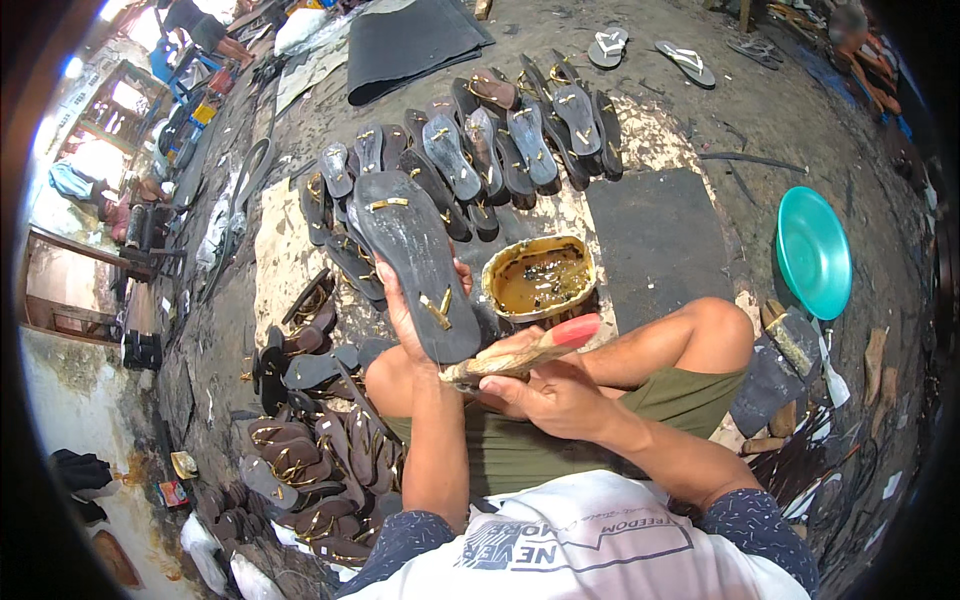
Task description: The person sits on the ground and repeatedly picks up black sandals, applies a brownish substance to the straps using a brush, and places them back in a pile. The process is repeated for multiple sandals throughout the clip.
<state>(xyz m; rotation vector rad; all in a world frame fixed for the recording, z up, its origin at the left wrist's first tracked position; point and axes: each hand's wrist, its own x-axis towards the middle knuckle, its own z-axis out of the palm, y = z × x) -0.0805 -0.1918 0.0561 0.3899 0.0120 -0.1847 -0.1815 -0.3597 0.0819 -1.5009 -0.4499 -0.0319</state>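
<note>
My left hand [402,315] is wrapped round a dark sandal [415,255], its underside turned up. Folded brass-coloured strap ends stick out of that sole at both ends. In my right hand [550,395] is a glue-caked brush [510,358] with a red-tipped handle, its bristle end close to the sandal's near end; whether they touch I cannot tell. An oval tub [540,278] of amber-brown glue, crusted at the rim, stands just beyond the brush.
Rows of upturned sandals [450,155] lie ahead on a stained sheet. More sandals [330,450] are heaped at my left. A dark rubber sheet [660,240] lies right of the tub, with a green basin [813,252] farther right. Another person [865,60] sits at the far right.
</note>
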